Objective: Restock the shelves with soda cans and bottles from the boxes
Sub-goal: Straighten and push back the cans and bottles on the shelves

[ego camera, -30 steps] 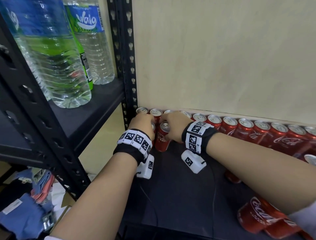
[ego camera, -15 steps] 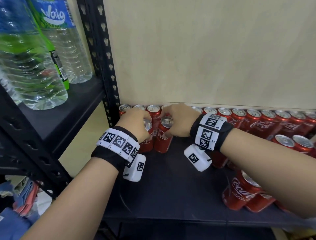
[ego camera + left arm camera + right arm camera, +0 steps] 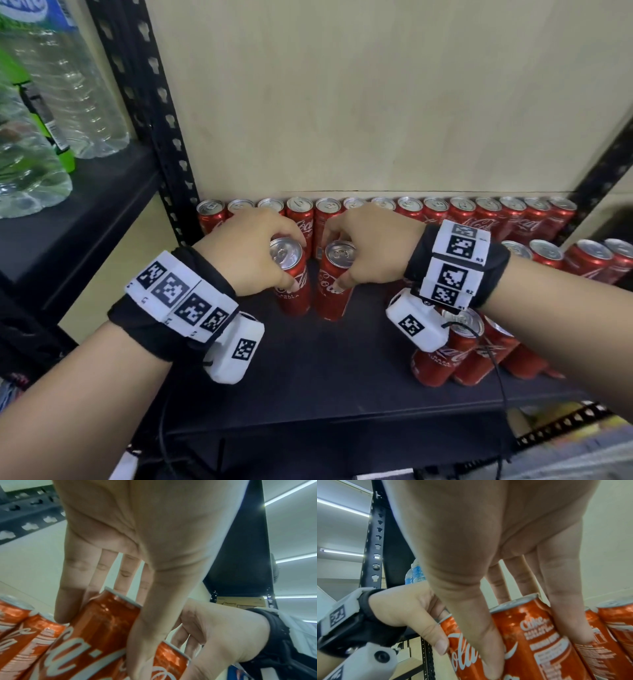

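Two red cola cans stand upright side by side on the black shelf (image 3: 342, 377), in front of a back row of the same cans (image 3: 462, 214) along the wall. My left hand (image 3: 255, 255) grips the left can (image 3: 291, 284) from above, thumb at the front, fingers behind; in the left wrist view that can (image 3: 96, 635) sits between thumb and fingers. My right hand (image 3: 370, 251) grips the right can (image 3: 334, 287) the same way, and the right wrist view shows the thumb and fingers pinching this can (image 3: 530, 635).
More cola cans (image 3: 561, 257) stand at the right, and several (image 3: 469, 356) lie under my right wrist near the shelf's front. A black perforated post (image 3: 147, 113) rises at the left. Beyond it, large water bottles (image 3: 68, 85) stand on a neighbouring shelf.
Both hands have stayed on the two front cans. The view has swung to the right, bringing more of the back row and the shelf's right end into sight.
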A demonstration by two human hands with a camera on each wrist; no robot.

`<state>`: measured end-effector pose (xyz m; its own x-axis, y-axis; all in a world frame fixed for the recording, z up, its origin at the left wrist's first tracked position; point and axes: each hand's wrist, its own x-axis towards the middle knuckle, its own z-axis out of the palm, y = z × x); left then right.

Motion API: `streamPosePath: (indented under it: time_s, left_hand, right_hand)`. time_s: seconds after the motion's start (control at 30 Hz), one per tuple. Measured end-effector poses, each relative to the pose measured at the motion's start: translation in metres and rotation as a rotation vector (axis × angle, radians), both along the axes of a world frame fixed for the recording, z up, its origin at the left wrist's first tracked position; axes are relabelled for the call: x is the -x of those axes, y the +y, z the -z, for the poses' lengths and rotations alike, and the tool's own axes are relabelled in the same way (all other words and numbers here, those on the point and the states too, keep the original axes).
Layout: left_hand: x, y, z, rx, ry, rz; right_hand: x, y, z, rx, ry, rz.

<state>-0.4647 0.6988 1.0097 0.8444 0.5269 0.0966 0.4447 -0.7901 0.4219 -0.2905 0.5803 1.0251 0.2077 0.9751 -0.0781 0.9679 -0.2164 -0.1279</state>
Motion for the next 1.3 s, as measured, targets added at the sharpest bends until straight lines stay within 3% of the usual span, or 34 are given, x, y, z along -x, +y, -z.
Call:
streamPosePath:
  time_s: [0.7, 1.3]
  left_hand:
    - [-0.031, -0.048, 0.022, 0.047, 0.137, 0.377]
    - [-0.039, -0.065, 0.034, 0.11, 0.201, 0.289]
  right_hand:
    - [-0.011, -0.064, 0.021, 0.141, 0.029, -0.025]
    - [-0.018, -0.081, 0.031, 0.183, 0.07, -0.097]
